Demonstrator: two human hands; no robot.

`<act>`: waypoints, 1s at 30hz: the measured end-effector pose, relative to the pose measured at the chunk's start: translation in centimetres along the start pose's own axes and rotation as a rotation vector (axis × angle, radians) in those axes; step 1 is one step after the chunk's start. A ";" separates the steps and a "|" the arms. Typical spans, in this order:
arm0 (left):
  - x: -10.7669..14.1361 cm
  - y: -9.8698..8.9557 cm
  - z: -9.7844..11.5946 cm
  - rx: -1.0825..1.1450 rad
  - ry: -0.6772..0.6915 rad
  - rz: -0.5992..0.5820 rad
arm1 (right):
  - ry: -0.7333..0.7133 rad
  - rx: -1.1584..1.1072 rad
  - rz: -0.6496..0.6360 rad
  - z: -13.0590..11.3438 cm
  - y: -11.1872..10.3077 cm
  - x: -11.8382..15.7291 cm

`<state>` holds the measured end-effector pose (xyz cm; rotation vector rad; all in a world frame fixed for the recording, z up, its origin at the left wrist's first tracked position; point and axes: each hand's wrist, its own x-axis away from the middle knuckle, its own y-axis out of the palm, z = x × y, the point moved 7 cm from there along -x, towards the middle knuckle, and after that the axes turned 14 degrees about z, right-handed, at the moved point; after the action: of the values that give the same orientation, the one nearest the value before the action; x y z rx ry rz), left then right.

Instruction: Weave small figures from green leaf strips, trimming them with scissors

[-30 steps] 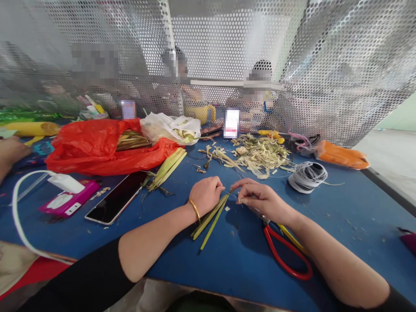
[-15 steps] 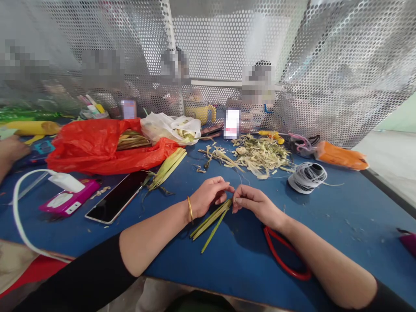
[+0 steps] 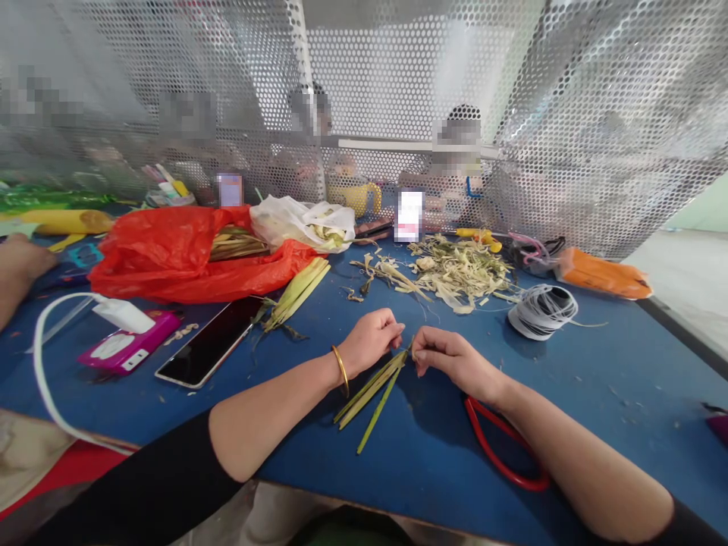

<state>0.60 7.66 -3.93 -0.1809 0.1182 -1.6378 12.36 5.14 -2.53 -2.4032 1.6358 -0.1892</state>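
1. Far left: a co-worker's hand lies near a yellow roll.
2. A purple power block rests on the blue table, with a white plug in it.
3. A red plastic bag lies behind the block, dry stalks showing in its opening.
4. A phone lies flat, screen dark. Beside its far end is a pale husk bundle.
5. The left hand, gold bangle at the wrist, is at the stalks' upper end. Its fingers are curled in, tips together; what they pinch, if anything, cannot be told.
6. The green stalks sit at table centre, tops gathered between the 2 hands, lower ends pointing toward the person; 1 stalk angles away from the rest.
7. The right hand has thumb and fingertips pressed together just beside the tops. Whether it grips thread cannot be told.
8. Behind it: a husk pile.
9. A red handle shows partly under the right forearm.
10. Right: a thread spool and an orange packet.
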 end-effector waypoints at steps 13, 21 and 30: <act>-0.3 -0.3 -0.1 -0.138 0.071 0.015 | 0.032 -0.044 -0.011 0.2 0.0 0.0; 0.5 0.6 -0.7 0.175 -0.211 -0.130 | -0.052 -0.090 0.151 -0.5 -1.4 -0.2; 1.2 1.4 -0.4 0.116 -0.181 -0.233 | -0.045 -0.066 0.203 -0.5 -1.5 -0.4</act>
<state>1.76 6.39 -4.56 -0.2607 -0.1404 -1.8455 13.49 5.95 -1.61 -2.2495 1.8769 -0.0464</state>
